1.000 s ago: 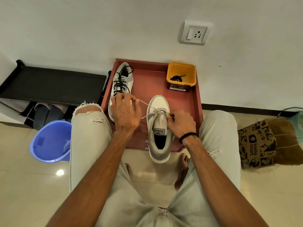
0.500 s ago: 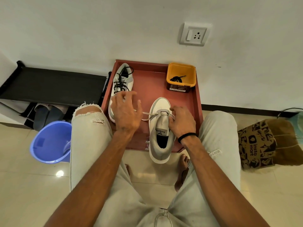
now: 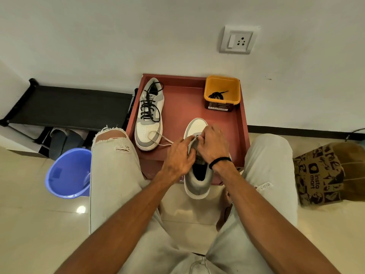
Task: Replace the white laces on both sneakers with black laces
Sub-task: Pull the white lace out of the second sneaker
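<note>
Near sneaker [image 3: 197, 184]: at the 6 o'clock edge of the red tray [image 3: 242, 123], heel hanging over the rim toward the person, toe pointing to 12 o'clock. It carries the white lace [image 3: 158, 138], so this one is not yet done.
Left hand [image 3: 177, 157]: fingers curled against the sneaker's 9 o'clock side at the tongue; it appears to pinch the lace there.
Right hand [image 3: 213, 145]: fingers curled over the eyelet area from 3 o'clock, gripping the tongue or lace; exactly which cannot be told.
White lace: a loose loop trails from between the hands toward 10 o'clock and lies over the toe of the far sneaker.
Far sneaker [image 3: 149, 115]: at 10 o'clock on the tray, already threaded with a black lace, ends untied.
Orange tub [image 3: 222, 91]: at 1 o'clock in the tray's far corner, holding the spare black lace [image 3: 217, 94], well apart from both hands.
Progress: judged about halfway; left are pulling the white lace out and threading the black one.
</note>
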`<action>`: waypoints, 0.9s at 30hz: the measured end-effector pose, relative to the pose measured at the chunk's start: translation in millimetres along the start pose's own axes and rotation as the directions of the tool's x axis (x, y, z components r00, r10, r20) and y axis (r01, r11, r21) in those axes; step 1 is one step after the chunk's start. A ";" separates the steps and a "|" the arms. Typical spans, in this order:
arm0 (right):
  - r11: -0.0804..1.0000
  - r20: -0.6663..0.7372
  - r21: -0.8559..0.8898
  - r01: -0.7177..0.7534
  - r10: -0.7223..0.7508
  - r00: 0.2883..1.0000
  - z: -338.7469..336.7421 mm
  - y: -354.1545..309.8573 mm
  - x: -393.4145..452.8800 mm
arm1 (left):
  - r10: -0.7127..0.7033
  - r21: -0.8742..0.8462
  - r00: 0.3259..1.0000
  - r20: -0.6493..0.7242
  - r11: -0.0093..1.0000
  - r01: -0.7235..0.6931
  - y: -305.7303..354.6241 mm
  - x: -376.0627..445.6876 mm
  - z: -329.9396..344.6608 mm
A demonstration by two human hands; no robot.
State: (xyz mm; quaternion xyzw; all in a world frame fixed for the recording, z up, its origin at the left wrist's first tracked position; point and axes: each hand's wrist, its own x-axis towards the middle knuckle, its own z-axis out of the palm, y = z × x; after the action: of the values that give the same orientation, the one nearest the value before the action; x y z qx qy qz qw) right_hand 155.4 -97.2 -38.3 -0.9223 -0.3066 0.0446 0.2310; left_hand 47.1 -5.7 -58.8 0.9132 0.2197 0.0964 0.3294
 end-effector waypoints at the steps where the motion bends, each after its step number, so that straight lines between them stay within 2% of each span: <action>1: 0.995 -0.021 0.088 -0.051 0.053 0.998 0.8 -0.4 0.9 | -0.005 0.003 1.000 -0.007 1.000 0.005 0.0 -0.4 -0.8; 3: 0.933 -0.045 0.295 -0.207 0.229 0.972 -0.4 0.1 3.1 | -0.009 -0.003 1.000 -0.017 1.000 0.008 -1.3 -1.0 -1.2; 6: 0.759 -0.030 0.535 -0.371 0.456 0.890 -7.0 2.0 6.4 | -0.001 -0.011 1.000 -0.022 1.000 0.001 -1.8 -1.7 -1.4; 8: 0.727 -0.031 0.597 -0.340 0.444 0.895 -8.1 1.9 5.8 | 0.009 -0.016 1.000 -0.029 1.000 -0.009 -2.8 -0.7 -1.2; 9: 0.748 -0.028 0.596 -0.292 0.383 0.923 -8.4 0.9 3.8 | 0.016 -0.018 0.999 -0.035 1.000 -0.016 -3.3 -0.4 -1.0; 11: 0.866 -0.029 0.486 -0.117 0.150 0.988 -5.4 2.0 1.9 | 0.034 -0.023 0.998 -0.043 0.999 -0.035 -4.1 0.0 -0.7; 13: 0.969 0.001 0.237 0.069 -0.071 0.997 0.0 2.5 1.5 | 0.043 -0.034 0.998 -0.041 0.998 -0.045 -3.5 -0.1 -1.2; 14: 0.985 0.018 0.122 0.123 -0.126 0.992 2.0 2.2 1.4 | 0.047 -0.039 0.998 -0.040 0.998 -0.048 -3.3 0.0 -1.6; 16: 0.988 0.029 -0.016 0.155 -0.155 0.988 3.2 0.9 1.1 | 0.055 -0.033 0.998 -0.032 0.998 -0.056 -4.0 0.2 -2.0; 20: 0.986 -0.005 -0.081 0.147 -0.148 0.989 3.7 2.1 1.9 | 0.075 -0.008 0.997 -0.026 0.997 -0.075 -5.8 0.3 -2.0; 22: 0.994 -0.021 -0.013 0.108 -0.108 0.994 6.1 2.8 2.8 | 0.068 -0.008 0.998 -0.018 0.998 -0.068 -7.2 0.8 -0.7; 24: 0.983 -0.046 0.181 0.011 -0.003 0.999 9.7 4.5 4.1 | 0.063 0.007 0.998 -0.008 0.998 -0.063 -9.1 1.9 0.5; 25: 0.949 -0.047 0.310 -0.055 0.073 0.996 10.4 4.4 4.7 | 0.062 0.016 0.998 -0.012 0.998 -0.062 -10.3 2.2 0.4; 27: 0.793 0.009 0.575 -0.202 0.241 0.970 6.7 2.4 7.9 | 0.067 0.013 0.997 -0.029 0.998 -0.066 -12.9 1.4 0.5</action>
State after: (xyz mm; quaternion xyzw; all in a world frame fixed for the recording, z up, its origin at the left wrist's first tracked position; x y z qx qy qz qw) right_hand 161.6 -91.6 -44.9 -0.8409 -0.1612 0.1311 0.4997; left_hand 44.2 3.5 -67.4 0.9205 0.1945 0.1192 0.3171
